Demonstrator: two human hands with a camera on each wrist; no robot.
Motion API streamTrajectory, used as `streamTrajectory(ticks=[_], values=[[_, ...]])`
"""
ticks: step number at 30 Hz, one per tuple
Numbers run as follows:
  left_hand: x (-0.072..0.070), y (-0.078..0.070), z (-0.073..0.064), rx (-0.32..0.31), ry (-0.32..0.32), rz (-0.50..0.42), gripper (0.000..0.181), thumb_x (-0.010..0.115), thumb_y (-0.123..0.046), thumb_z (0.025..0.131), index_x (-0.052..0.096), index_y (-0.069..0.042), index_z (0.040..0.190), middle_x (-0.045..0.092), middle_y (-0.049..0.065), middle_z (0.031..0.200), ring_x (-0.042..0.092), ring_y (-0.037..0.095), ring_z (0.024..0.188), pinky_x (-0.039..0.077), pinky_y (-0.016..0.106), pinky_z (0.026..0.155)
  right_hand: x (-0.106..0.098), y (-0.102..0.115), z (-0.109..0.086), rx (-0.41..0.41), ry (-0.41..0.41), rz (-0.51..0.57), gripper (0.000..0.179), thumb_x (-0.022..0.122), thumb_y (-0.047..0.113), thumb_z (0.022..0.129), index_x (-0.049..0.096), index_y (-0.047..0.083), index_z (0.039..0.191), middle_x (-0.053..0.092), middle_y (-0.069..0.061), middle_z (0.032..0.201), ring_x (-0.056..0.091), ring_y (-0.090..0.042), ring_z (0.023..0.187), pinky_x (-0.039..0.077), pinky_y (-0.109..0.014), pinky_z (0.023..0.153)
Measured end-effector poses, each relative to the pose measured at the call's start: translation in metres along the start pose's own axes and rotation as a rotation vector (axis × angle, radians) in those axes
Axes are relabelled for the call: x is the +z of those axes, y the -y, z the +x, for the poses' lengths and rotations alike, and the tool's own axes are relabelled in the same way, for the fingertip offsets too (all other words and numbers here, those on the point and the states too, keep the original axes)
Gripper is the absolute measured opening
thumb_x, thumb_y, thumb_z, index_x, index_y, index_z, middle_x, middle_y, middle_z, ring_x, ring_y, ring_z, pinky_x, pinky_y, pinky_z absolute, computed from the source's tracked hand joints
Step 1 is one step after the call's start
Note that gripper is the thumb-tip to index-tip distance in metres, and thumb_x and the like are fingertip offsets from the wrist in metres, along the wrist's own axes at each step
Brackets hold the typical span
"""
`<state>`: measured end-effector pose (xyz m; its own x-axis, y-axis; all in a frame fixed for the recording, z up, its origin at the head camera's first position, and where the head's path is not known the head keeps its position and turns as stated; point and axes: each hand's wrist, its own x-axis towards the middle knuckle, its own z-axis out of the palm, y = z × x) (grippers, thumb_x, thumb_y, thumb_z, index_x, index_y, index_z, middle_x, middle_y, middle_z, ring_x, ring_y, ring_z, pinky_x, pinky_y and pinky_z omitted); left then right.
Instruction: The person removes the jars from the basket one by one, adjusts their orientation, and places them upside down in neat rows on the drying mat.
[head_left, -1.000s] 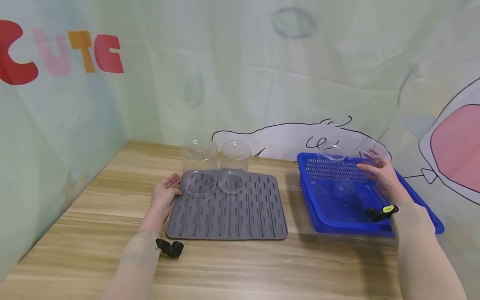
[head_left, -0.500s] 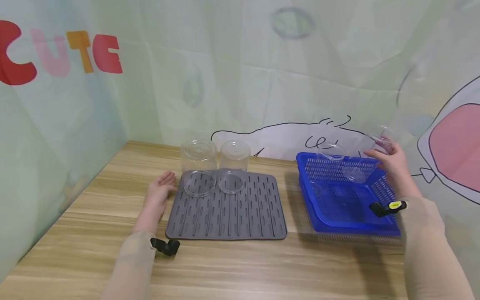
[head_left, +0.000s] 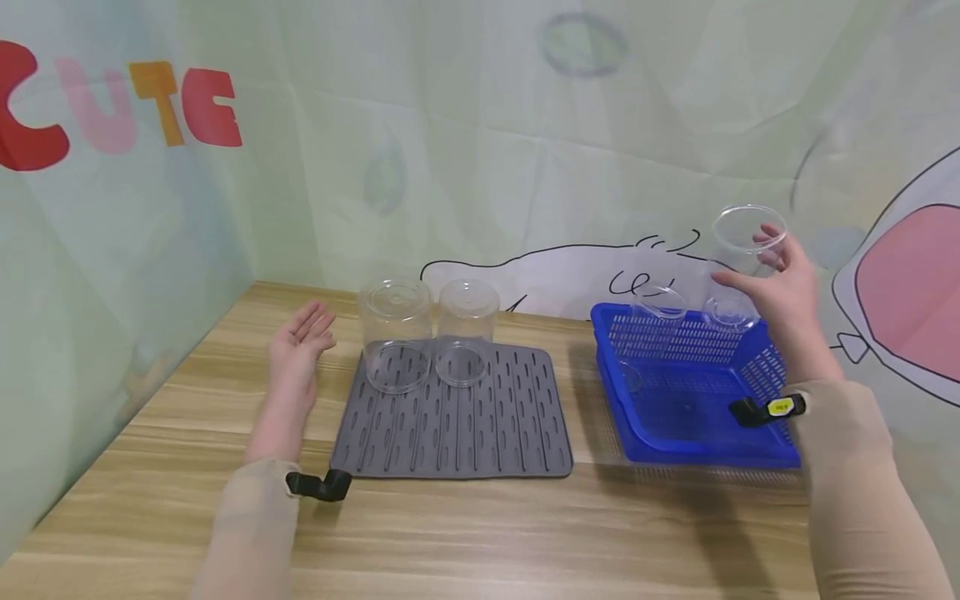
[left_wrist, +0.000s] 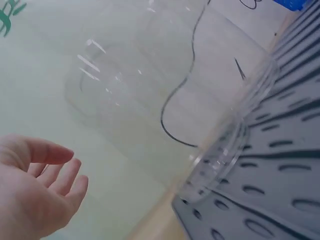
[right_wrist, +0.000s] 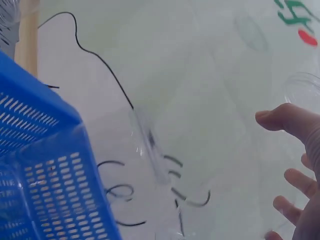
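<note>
Raised since a second ago, the held cup point(head_left: 738, 260) is now above the far side of the blue basket point(head_left: 712, 457), mouth up; the right hand point(head_left: 783, 279) grips it round its side; the left hand point(head_left: 297, 346), well to the left of the basket, has drawn farther off, fingers loosely spread with nothing in them; another clear cup point(head_left: 651, 337) stands inside the basket near its left end; left of the basket too, the grey mat point(head_left: 450, 433) lies on the bench point(head_left: 450, 542) and bears two clear cups point(head_left: 397, 333) that look mouth-down; the step in hand seems to be lifting a cup out of the basket; whether its base has fully cleared the rim I cannot tell; next, I judge, the move calls for clearing that rim, and for a wrist turn if this cup should match the mat's pair
</note>
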<state>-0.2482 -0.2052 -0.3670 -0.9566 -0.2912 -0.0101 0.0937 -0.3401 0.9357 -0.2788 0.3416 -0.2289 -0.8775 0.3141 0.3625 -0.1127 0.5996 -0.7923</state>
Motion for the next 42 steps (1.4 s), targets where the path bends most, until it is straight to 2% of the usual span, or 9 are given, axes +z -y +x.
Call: streamTrajectory(ticks=[4, 8, 10, 15, 20, 25, 30, 35, 42], values=[[0.011, -0.015, -0.009, 0.095, -0.003, -0.052, 0.063, 0.041, 0.020, 0.090, 0.034, -0.002, 0.149, 0.042, 0.010, 0.152, 0.047, 0.016, 0.136, 0.045, 0.015, 0.104, 0.007, 0.024, -0.007, -0.061, -0.049, -0.056, 0.084, 0.087, 0.022, 0.072, 0.044, 0.032, 0.144, 0.049, 0.010, 0.144, 0.039, -0.012, 0.129, 0.041, -0.025, 0.099], [0.023, -0.027, -0.021, 0.199, 0.015, -0.120, 0.057, 0.044, 0.022, 0.088, 0.047, -0.003, 0.140, 0.059, 0.000, 0.131, 0.058, 0.009, 0.119, 0.050, 0.013, 0.095, 0.018, 0.048, -0.017, -0.153, -0.098, -0.087, 0.085, 0.089, 0.016, 0.067, 0.050, 0.024, 0.142, 0.053, 0.000, 0.144, 0.043, -0.016, 0.126, 0.040, -0.030, 0.105], [0.029, -0.033, -0.028, 0.234, 0.046, -0.137, 0.056, 0.046, 0.023, 0.088, 0.050, -0.005, 0.137, 0.061, -0.006, 0.125, 0.059, 0.008, 0.115, 0.051, 0.014, 0.096, 0.025, 0.058, -0.023, -0.211, -0.111, -0.082, 0.084, 0.089, 0.012, 0.064, 0.053, 0.020, 0.140, 0.056, -0.004, 0.140, 0.046, -0.017, 0.123, 0.041, -0.028, 0.103], [0.048, -0.040, -0.044, 0.282, 0.191, -0.092, 0.058, 0.051, 0.019, 0.088, 0.046, -0.007, 0.141, 0.056, -0.002, 0.136, 0.055, 0.011, 0.123, 0.045, 0.024, 0.108, 0.044, 0.079, -0.038, -0.358, -0.102, -0.071, 0.082, 0.089, 0.010, 0.062, 0.056, 0.014, 0.137, 0.060, -0.010, 0.134, 0.051, -0.023, 0.124, 0.043, -0.036, 0.104], [0.067, -0.033, -0.051, 0.276, 0.301, -0.005, 0.067, 0.055, 0.017, 0.087, 0.035, -0.002, 0.148, 0.051, -0.001, 0.140, 0.050, 0.013, 0.128, 0.041, 0.033, 0.113, 0.066, 0.092, -0.054, -0.491, -0.068, -0.114, 0.084, 0.090, 0.010, 0.061, 0.055, 0.008, 0.138, 0.060, -0.017, 0.135, 0.052, -0.036, 0.125, 0.041, -0.054, 0.105], [0.083, -0.021, -0.056, 0.238, 0.400, 0.092, 0.074, 0.060, 0.015, 0.085, 0.030, -0.002, 0.150, 0.042, 0.011, 0.150, 0.044, 0.022, 0.136, 0.038, 0.040, 0.116, 0.093, 0.101, -0.074, -0.553, 0.005, -0.230, 0.085, 0.091, 0.016, 0.061, 0.055, 0.012, 0.138, 0.058, -0.015, 0.137, 0.048, -0.039, 0.126, 0.039, -0.060, 0.102], [0.096, -0.012, -0.060, 0.193, 0.485, 0.141, 0.080, 0.067, 0.010, 0.082, 0.030, -0.004, 0.151, 0.036, 0.016, 0.154, 0.039, 0.029, 0.141, 0.034, 0.047, 0.118, 0.118, 0.106, -0.095, -0.580, 0.089, -0.303, 0.087, 0.091, 0.017, 0.058, 0.055, 0.018, 0.138, 0.057, -0.013, 0.137, 0.047, -0.038, 0.126, 0.034, -0.063, 0.100], [0.104, -0.004, -0.063, 0.146, 0.535, 0.208, 0.086, 0.072, 0.001, 0.081, 0.026, -0.008, 0.153, 0.034, 0.014, 0.155, 0.038, 0.030, 0.141, 0.036, 0.048, 0.117, 0.137, 0.105, -0.114, -0.608, 0.156, -0.367, 0.088, 0.090, 0.020, 0.059, 0.054, 0.022, 0.139, 0.057, -0.008, 0.139, 0.046, -0.034, 0.128, 0.035, -0.062, 0.100], [0.111, 0.006, -0.064, 0.115, 0.595, 0.255, 0.091, 0.079, -0.010, 0.080, 0.025, -0.012, 0.154, 0.033, 0.011, 0.156, 0.038, 0.032, 0.141, 0.040, 0.047, 0.114, 0.162, 0.097, -0.140, -0.687, 0.180, -0.473, 0.091, 0.094, 0.025, 0.057, 0.055, 0.022, 0.138, 0.059, -0.006, 0.136, 0.050, -0.033, 0.124, 0.041, -0.060, 0.095]])
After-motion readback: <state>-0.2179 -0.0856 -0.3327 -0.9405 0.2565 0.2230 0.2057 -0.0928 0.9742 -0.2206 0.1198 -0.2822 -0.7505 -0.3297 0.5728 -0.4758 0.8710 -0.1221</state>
